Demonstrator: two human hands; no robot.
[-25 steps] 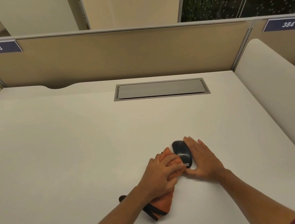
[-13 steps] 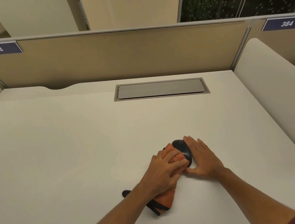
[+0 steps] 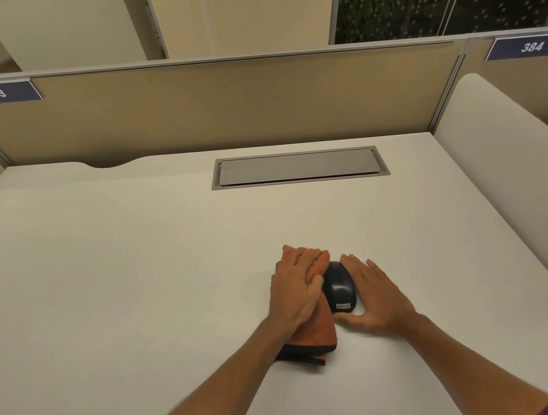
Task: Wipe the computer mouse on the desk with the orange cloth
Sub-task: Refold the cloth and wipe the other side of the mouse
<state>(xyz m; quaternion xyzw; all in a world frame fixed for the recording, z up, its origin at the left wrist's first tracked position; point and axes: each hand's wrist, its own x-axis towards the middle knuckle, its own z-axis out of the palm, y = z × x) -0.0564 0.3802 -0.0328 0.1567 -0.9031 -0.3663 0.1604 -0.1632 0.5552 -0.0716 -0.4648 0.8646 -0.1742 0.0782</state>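
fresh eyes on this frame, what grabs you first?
The orange cloth under the left hand, pressed against the left side of the black mouse near the desk's front centre. The right hand lies flat against the mouse's other side. Behind them, a grey cable hatch is set into the desk.

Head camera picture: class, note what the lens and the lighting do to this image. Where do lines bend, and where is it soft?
Head view: the wide lens bows the partition top and desk edges; lighting is warm and even, with only faint shadows under the left hand and right hand; the mouse and orange cloth are sharp, while the forearms at the bottom edge look slightly smeared.
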